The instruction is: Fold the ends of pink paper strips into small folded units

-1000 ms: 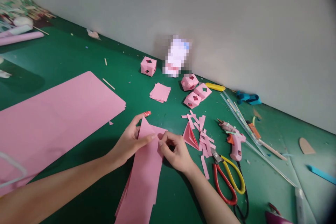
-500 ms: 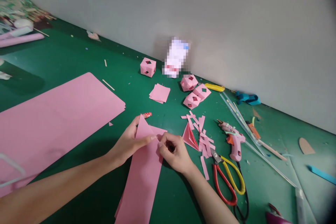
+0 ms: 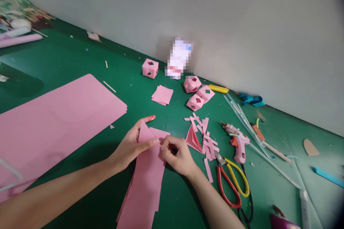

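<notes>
A long strip of pink paper [image 3: 146, 182], with more sheets showing beneath it, lies between my hands, and its far end is folded over to a point. My left hand [image 3: 134, 145] grips the folded end, thumb on top and fingers underneath. My right hand [image 3: 178, 154] pinches the paper's right edge close to the left thumb. Just right of that hand are a folded pink paper triangle [image 3: 194, 140] and thin pink paper offcuts [image 3: 208, 143]. Farther back sits a small stack of pink squares [image 3: 162, 94].
Pink paper shapes with cut-out holes [image 3: 150, 68] stand near a propped phone [image 3: 178, 57]. Large pink sheets [image 3: 61, 114] lie left. On the right are red-and-yellow-handled scissors [image 3: 231, 179], a pink glue gun [image 3: 239, 143], its cord, glue sticks and a yellow cutter [image 3: 218, 88].
The folded paper has shifted slightly toward me, and a lower sheet's edge now shows along its right side. Both hands keep their hold. The whole view has drifted a little.
</notes>
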Demonstrator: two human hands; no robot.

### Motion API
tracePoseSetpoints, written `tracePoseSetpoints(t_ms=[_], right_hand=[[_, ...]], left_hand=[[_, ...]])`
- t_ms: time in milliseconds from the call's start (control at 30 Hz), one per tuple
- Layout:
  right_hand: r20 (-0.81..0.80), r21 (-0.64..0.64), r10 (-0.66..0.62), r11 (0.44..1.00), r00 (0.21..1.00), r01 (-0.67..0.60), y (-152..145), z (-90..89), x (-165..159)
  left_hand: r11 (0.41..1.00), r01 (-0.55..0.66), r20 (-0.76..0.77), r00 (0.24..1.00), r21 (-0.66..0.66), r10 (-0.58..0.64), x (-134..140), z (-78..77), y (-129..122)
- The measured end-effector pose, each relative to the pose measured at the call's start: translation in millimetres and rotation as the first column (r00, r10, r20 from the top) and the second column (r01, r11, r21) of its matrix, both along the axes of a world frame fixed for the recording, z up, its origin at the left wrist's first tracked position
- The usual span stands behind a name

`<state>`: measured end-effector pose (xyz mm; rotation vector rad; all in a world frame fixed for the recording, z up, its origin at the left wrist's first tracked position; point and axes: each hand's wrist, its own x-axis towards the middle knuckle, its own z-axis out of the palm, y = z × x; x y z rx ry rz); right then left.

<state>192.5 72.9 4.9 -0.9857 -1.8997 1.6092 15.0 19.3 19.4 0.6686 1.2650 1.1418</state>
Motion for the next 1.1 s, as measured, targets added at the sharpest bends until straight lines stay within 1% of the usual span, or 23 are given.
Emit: tracePoseSetpoints(t_ms=[100,267,467,667,867,1100], right_hand=[[-0.011,-0.008,0.015,1.0,1.0,-0.015,-0.5,-1.5,0.4],[0.003,-0.022,0.025,0.999,1.0,-0.025,-1.2,-3.3,0.5],[-0.029,-0.035,0.008,0.999,1.0,-0.009,-1.6,-5.5,1.3],[-0.033,-0.051,0.019,0.998,0.999,-0.02,-3.2,-5.5,0.0],[-0.059,-0.043,-0.012,0.999,0.998,0.009,-3.3,-4.6,0.1],[-0.032,-0.041,-0.016,0.999,0.999,0.015,-3.0,-4.2,-1.9]], left_hand=[[1.0,0.016,0.018,1.0,-0.011,-0.015,-2.4,-2.9,0.7],[1.0,-0.008,0.035,0.999,-0.004,0.008,1.9,-0.1,0.3],[0.999,0.028,0.134,0.991,-0.022,-0.025,-2.2,-3.6,3.4],[0.997,0.074,0.121,0.99,-0.005,-0.073,-2.0,-3.6,2.4],[0.999,0.031,0.147,0.989,-0.006,-0.03,-3.4,-4.4,4.3],[0.997,0.078,0.119,0.99,0.024,-0.081,-2.0,-5.8,3.1]])
